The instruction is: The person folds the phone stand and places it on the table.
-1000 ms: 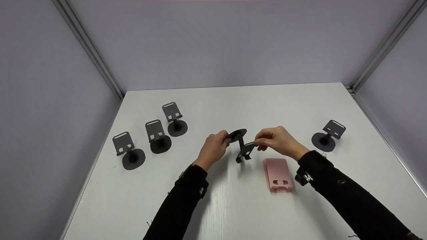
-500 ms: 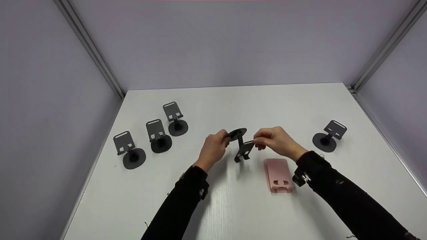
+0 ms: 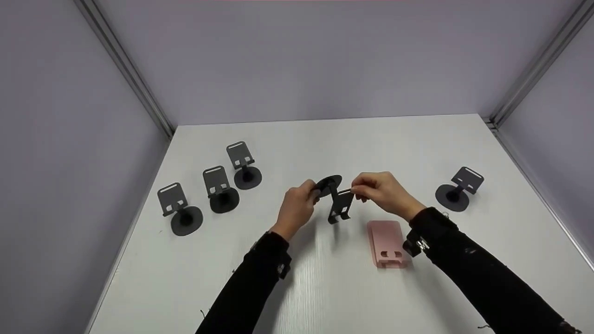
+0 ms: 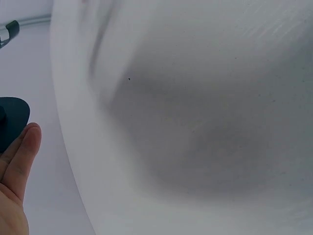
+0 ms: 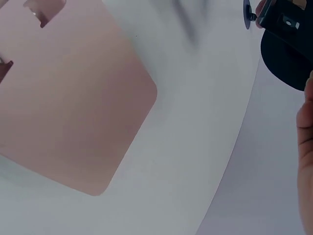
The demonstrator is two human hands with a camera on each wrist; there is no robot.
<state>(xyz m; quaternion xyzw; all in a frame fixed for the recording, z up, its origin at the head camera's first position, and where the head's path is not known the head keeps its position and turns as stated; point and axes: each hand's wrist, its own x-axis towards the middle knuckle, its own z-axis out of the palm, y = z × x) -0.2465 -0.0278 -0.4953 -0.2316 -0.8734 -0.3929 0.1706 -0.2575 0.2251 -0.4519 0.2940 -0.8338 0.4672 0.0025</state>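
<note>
Holding dark stand (image 3: 342,200) two-handed, clear of table (image 3: 153,287)

Near end of table and both sleeves (image 3: 250,278) were cut off by the frame. Pink stand (image 3: 388,236) lay just below the right hand (image 3: 383,191), cropped in right wrist view. Left hand (image 3: 295,211) gripped the round base (image 3: 328,182) by its rim, some fingertips hidden; right thumb and fingers pinched the plate (image 3: 341,204) at its slotted edge. Dark stand sat between the hands: base up-left, plate down-right, lip end toward the wearer. Plate's long axis ran near-vertical in head view, top leaning right.
</note>
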